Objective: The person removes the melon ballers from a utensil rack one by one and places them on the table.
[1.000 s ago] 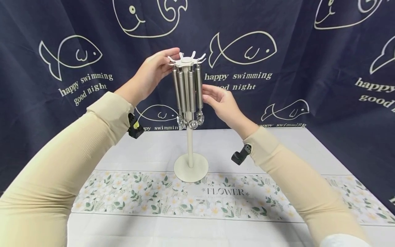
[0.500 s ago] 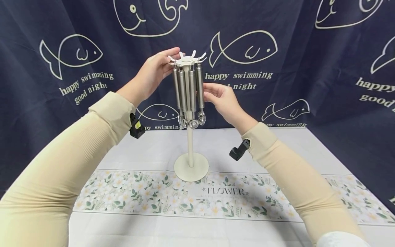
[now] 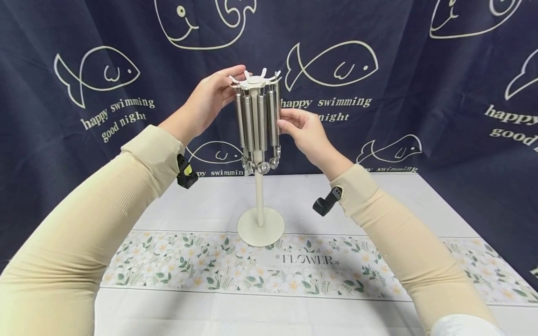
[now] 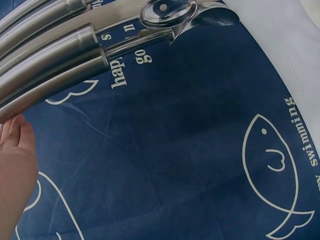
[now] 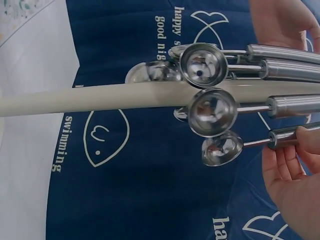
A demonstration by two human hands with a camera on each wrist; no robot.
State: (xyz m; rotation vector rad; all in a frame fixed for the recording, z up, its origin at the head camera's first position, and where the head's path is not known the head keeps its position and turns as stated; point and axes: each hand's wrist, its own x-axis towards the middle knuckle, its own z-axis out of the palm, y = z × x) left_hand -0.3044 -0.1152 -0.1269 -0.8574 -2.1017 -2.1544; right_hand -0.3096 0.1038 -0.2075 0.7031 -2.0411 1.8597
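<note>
A cream utensil stand (image 3: 259, 200) carries several steel kitchen utensils (image 3: 262, 123), hanging upright from the hooked top (image 3: 254, 80). My left hand (image 3: 208, 100) grips the hooked top's left side, thumb against a prong; part of its fingers is hidden behind. On the right, my right hand (image 3: 308, 133) pinches the handle of a small round-bowled scoop (image 5: 222, 149), whose top end lies by a right-hand hook. Whether it hangs on that hook is unclear. In the left wrist view, the left hand (image 4: 17, 175) is below several handles (image 4: 55, 75).
The stand's round base (image 3: 260, 238) rests on a white table (image 3: 189, 200) with a flowered runner (image 3: 168, 266). Close behind hangs a dark blue fish-print curtain (image 3: 336, 149). Other scoop bowls (image 5: 212, 111) crowd around the pole.
A scoop handle has come into view at the stack's right edge, between my right hand and the other handles. My right hand has shifted slightly right; the left hand stays.
</note>
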